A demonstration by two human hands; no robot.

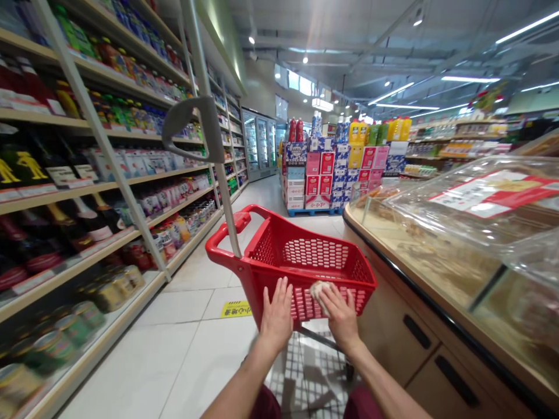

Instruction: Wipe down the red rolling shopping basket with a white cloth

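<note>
A red plastic shopping cart basket [323, 251] with honeycomb-like holes stands in front of me. My left hand [276, 311] lies flat against the near side of it, fingers spread and nothing in them. Under the fingers of my right hand [340, 317] is a crumpled whitish cloth [321, 294], pressed against the slotted side panel. A metal pole rises from the cart's red handle [225, 250], with a grey plastic grip [213, 129] on it. Part of the cart's lower frame is hidden behind my arms.
Shelves [100, 134] of bottles, packs and cans line the left. A bakery-style counter [437, 273] with clear lids is close on the right. Stacked drink cartons [318, 180] stand on a blue pallet ahead. A yellow floor sticker [236, 309] lies left of the cart.
</note>
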